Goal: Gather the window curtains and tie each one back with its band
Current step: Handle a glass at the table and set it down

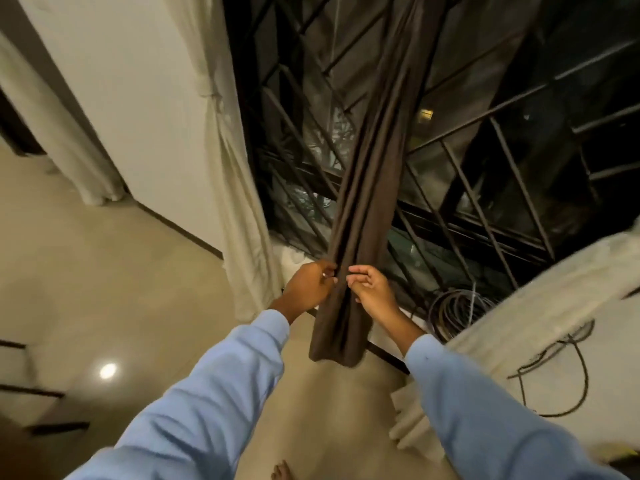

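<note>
Your left hand (310,284) and right hand (370,289) both pinch the brown curtain (369,188), gathered into a narrow bundle hanging between them before the window. You are still gathering; next, I think, comes its band, which I cannot see.

The place is a room in a home, at night. A tall window with a dark metal grille (485,150) shows blackness outside. A cream curtain (239,202) and a brown curtain (374,168) hang at it. The wall (138,98) is plain white, and the glossy beige floor (104,271) mirrors a ceiling light. Cables (457,310) lie coiled below the grille. A bare foot (282,471) stands on the floor.
</note>
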The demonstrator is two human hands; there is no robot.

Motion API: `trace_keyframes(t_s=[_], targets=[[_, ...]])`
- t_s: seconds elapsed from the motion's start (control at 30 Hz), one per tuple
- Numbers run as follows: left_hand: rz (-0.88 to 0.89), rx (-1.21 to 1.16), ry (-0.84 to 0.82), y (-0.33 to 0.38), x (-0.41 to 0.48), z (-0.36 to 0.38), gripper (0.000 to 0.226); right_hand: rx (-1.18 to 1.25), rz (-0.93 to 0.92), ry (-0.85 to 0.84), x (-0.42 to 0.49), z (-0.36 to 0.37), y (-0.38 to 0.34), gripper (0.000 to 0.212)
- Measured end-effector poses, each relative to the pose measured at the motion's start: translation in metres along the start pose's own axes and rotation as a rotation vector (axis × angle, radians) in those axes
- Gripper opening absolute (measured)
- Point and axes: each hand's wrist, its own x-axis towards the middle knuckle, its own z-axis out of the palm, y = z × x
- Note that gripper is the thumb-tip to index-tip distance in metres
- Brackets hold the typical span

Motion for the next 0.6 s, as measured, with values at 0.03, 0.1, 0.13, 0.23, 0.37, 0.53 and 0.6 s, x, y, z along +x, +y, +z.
trace_keyframes(t_s=[0.03, 0.1, 0.13, 0.23, 0.37, 0.53, 0.6], targets=[[-0.028, 0.003, 0.018, -0.013, 0.002, -0.012, 0.032, -0.015, -0.006, -0.018, 0.007, 0.016, -0.004, 0.023], [-0.056, 0.004, 0.034, -0.031, 0.003, -0.028, 0.033, -0.036, -0.013, -0.023, 0.018, 0.038, -0.008, 0.026], [-0.062, 0.005, 0.037, -0.039, 0.004, -0.035, 0.034, -0.042, -0.015, -0.025, 0.023, 0.048, -0.010, 0.027], [-0.091, 0.002, 0.038, -0.065, 0.004, -0.054, 0.035, -0.060, -0.008, -0.044, 0.038, 0.077, -0.011, 0.028], [-0.139, 0.004, 0.045, -0.094, 0.005, -0.073, 0.036, -0.059, 0.005, -0.097, 0.049, 0.106, -0.009, 0.028], [-0.180, -0.006, 0.042, -0.114, 0.010, -0.080, 0.038, -0.070, 0.019, -0.146, 0.061, 0.124, -0.004, 0.029], [-0.190, -0.015, 0.040, -0.119, 0.015, -0.080, 0.037, -0.085, 0.018, -0.155, 0.068, 0.129, 0.000, 0.029]])
